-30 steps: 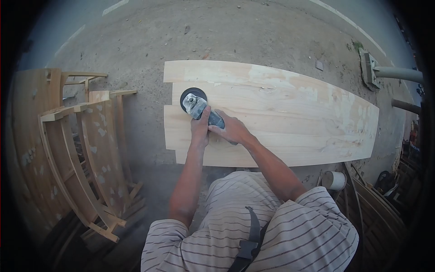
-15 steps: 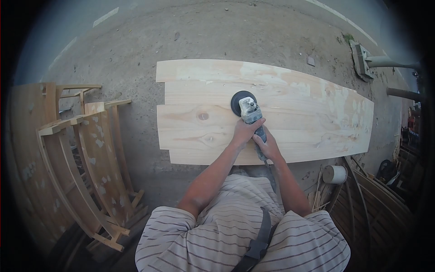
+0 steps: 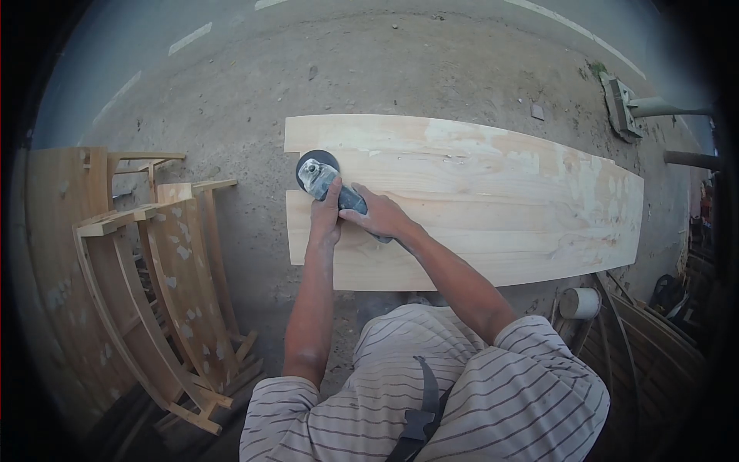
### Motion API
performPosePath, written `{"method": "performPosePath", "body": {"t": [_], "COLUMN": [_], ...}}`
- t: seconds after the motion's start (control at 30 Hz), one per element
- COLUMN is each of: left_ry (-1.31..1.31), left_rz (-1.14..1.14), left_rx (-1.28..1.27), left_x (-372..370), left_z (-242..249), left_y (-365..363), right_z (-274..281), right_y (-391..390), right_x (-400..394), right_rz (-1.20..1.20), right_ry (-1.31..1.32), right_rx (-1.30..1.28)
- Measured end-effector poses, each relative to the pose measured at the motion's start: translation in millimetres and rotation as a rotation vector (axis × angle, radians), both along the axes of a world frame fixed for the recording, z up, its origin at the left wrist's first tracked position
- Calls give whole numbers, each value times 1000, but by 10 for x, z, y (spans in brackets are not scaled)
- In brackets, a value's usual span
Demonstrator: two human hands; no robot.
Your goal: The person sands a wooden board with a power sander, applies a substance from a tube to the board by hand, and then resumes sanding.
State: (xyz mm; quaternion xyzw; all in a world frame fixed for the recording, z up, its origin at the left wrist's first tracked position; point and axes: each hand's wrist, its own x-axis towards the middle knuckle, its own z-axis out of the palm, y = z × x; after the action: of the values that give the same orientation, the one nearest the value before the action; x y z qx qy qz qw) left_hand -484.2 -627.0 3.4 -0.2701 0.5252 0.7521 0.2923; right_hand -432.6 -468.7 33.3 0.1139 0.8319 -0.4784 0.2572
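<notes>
An angle grinder with a round dark sanding disc (image 3: 319,175) lies on the left end of a pale wooden panel (image 3: 477,208), its disc close to the stepped left edge. My left hand (image 3: 326,215) is wrapped round the front of its body, near the head. Farther back, my right hand (image 3: 381,214) grips the grinder's handle. Both hands are closed on the tool. Whitish filler patches show along the panel's right part. The face of the disc against the wood is hidden.
Curved wooden frames and boards (image 3: 169,285) stand at the left. A white bucket (image 3: 580,302) sits at the lower right beside stacked curved strips (image 3: 654,346). A post on a base (image 3: 622,108) rises at the upper right, over dusty concrete ground (image 3: 354,69).
Both hands have carried the grinder left across the panel, from near its middle to its left edge. The grinder has turned, its handle now pointing more to the right. The view has shifted slightly.
</notes>
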Motion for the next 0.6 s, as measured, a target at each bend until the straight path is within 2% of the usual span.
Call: {"method": "performPosePath", "body": {"t": [0.17, 0.6], "left_ry": [4, -38], "left_rz": [-14, -184], "left_rx": [6, 25], "left_x": [-283, 241], "left_z": [68, 168], "left_y": [128, 1283], "right_z": [134, 116], "right_y": [74, 1096], "right_x": [-256, 523], "right_rz": [11, -205], "right_ry": [-19, -55], "right_rx": [39, 46]}}
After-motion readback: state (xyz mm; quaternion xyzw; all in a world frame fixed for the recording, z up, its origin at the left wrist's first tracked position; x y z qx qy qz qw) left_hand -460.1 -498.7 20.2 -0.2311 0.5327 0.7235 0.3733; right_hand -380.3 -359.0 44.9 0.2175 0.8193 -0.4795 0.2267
